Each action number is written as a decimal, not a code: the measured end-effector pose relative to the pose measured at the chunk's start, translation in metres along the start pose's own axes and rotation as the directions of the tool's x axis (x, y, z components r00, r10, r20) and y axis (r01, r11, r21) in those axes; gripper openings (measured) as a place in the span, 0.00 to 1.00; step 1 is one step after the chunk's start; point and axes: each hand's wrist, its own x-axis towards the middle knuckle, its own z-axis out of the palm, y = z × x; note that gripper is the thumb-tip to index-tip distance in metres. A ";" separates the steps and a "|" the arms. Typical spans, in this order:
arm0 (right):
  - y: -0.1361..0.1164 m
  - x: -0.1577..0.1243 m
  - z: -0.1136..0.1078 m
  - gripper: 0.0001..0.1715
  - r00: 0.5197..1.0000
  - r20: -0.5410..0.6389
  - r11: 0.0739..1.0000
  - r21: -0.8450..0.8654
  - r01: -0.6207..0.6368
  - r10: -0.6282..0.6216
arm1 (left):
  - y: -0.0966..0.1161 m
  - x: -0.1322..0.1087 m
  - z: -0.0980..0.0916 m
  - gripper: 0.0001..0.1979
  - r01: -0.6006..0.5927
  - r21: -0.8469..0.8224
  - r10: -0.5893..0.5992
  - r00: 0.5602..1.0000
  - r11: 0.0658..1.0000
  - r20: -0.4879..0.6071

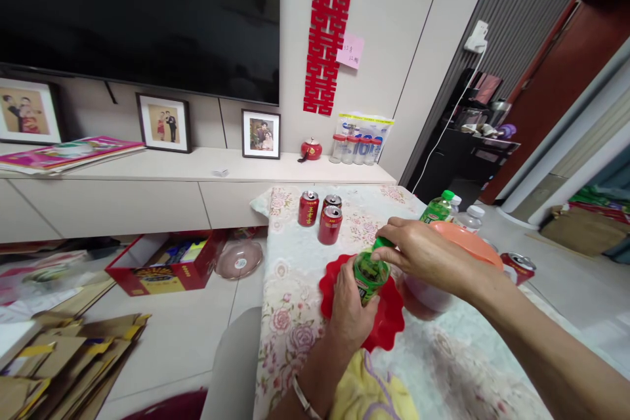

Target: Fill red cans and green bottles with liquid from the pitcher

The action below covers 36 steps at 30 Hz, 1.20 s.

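My left hand is wrapped around a clear plastic bottle with a green label, tilted over a red scalloped plate. The fingers of my right hand are closed on the green cap at the bottle's top. I cannot tell whether the cap is loose from the neck. Under my right forearm stands a container with reddish contents, partly hidden, and an orange plate lies beside it. A yellow cloth lies in front of the red plate.
Several red cans stand on the flowered tablecloth. At the right are another green bottle, a clear bottle with a white cap and a red can. A red box and flattened cardboard lie on the floor.
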 end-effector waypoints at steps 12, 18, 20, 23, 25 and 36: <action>0.014 -0.010 0.000 0.22 0.990 -0.037 0.980 0.144 0.138 -0.134 | 0.002 0.001 -0.001 0.39 0.013 -0.003 -0.013 1.000 1.000 0.024; 0.010 -0.007 -0.004 0.17 0.988 -0.043 0.979 0.140 0.150 -0.145 | 0.001 0.001 -0.001 0.39 0.019 0.005 -0.019 1.000 1.000 0.015; 0.009 -0.008 -0.005 0.16 0.991 -0.020 0.984 0.116 0.132 -0.130 | 0.001 0.000 -0.001 0.39 0.015 0.013 -0.015 1.000 1.000 0.010; 0.007 -0.006 -0.007 0.14 0.995 0.000 0.992 0.082 0.096 -0.096 | 0.000 0.000 0.000 0.39 0.019 0.018 -0.019 1.000 1.000 0.012; 0.006 -0.004 -0.007 0.12 0.997 -0.001 0.995 0.065 0.075 -0.075 | 0.001 0.000 0.000 0.39 0.024 0.014 -0.025 0.999 1.000 0.020; 0.004 -0.013 -0.005 0.31 1.000 -0.022 0.999 0.050 -0.009 0.010 | 0.002 0.001 -0.002 0.37 0.019 -0.006 -0.018 1.000 1.000 0.019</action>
